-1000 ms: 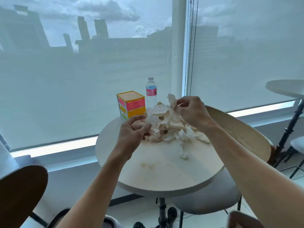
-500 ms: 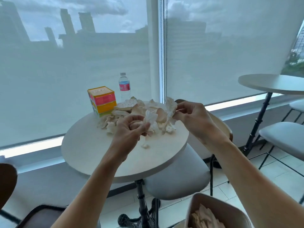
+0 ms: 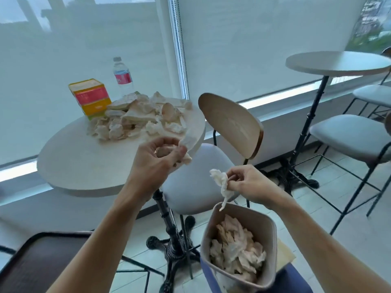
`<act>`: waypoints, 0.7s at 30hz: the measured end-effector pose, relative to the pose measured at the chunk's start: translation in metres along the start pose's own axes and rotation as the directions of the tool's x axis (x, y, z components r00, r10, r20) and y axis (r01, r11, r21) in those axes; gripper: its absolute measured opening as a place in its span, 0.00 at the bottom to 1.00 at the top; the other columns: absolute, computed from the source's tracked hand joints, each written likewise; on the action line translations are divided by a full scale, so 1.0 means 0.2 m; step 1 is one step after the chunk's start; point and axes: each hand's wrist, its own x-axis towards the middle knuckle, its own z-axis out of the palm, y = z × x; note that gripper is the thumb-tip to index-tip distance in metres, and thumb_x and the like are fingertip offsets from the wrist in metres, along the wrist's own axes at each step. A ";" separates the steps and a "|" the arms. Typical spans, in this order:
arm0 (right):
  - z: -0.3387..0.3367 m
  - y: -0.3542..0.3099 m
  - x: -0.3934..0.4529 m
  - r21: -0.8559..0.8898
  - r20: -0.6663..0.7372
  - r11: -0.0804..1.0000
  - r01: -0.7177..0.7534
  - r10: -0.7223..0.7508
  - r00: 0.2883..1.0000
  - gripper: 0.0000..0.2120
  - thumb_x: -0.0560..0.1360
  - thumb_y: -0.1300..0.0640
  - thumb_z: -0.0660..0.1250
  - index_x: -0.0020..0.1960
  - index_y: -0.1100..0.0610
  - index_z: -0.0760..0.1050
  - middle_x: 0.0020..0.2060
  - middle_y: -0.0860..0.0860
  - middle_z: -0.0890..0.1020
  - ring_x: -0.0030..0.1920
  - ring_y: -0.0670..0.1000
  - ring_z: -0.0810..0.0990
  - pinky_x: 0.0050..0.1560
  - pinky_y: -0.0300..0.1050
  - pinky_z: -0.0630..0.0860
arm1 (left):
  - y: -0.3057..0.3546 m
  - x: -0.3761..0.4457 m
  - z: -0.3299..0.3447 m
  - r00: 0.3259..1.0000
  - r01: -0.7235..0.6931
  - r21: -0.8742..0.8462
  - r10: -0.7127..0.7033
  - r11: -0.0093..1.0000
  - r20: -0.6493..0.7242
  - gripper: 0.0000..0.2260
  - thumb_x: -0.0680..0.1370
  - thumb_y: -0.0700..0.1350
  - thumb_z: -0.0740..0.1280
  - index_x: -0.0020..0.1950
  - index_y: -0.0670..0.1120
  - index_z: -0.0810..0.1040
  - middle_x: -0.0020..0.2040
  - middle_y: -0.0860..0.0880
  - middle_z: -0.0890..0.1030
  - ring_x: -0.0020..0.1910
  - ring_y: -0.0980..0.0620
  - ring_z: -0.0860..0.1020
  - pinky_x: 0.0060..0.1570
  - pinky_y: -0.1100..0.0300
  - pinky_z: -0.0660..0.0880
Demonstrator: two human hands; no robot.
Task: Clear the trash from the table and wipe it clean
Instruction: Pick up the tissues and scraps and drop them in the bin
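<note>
Both hands grip tissues: right hand above the bin, left hand beside the table.

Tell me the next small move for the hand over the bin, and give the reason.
Probably let go: the right hand pinches a crumpled tissue whose tail hangs just above the bin, already part full of tissues. It should fall in. The left hand grips another wad.

The near half of the round surface is lying bare, while a heap of crumpled tissues is filling its far side, with a colourful box and a water bottle standing behind it. A chair is crowding the surface's right edge, and the bin below is sitting open-mouthed, partly filled.
</note>
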 end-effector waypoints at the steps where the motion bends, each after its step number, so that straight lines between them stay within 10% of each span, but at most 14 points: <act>1: 0.01 0.06 -0.01 -0.045 0.023 0.999 -0.028 0.029 0.999 0.03 0.75 0.58 0.71 0.45 0.51 0.82 0.39 0.49 0.83 0.40 0.46 0.80 0.46 0.41 0.77 | -0.01 -0.02 0.02 1.000 -0.005 0.015 0.004 1.000 0.024 0.03 0.75 0.41 0.73 0.47 0.48 0.81 0.37 0.50 0.85 0.37 0.53 0.83 0.40 0.62 0.79; 12: -0.01 0.28 -0.08 -0.113 -0.055 0.993 -0.044 0.038 0.998 0.09 0.77 0.58 0.66 0.54 0.47 0.78 0.46 0.46 0.81 0.49 0.44 0.79 0.54 0.42 0.77 | -0.32 -0.25 0.29 0.971 0.105 0.238 -0.152 0.965 0.187 0.09 0.74 0.42 0.74 0.52 0.52 0.82 0.34 0.54 0.83 0.33 0.56 0.79 0.35 0.65 0.73; 21: -0.11 0.20 -0.11 0.043 -0.099 0.999 0.030 -0.026 0.995 0.05 0.78 0.57 0.67 0.52 0.50 0.80 0.43 0.46 0.79 0.46 0.43 0.78 0.50 0.38 0.73 | -0.58 -0.40 0.44 0.904 0.226 0.531 -0.379 0.817 0.199 0.17 0.72 0.47 0.73 0.60 0.58 0.80 0.55 0.57 0.79 0.49 0.60 0.80 0.57 0.58 0.77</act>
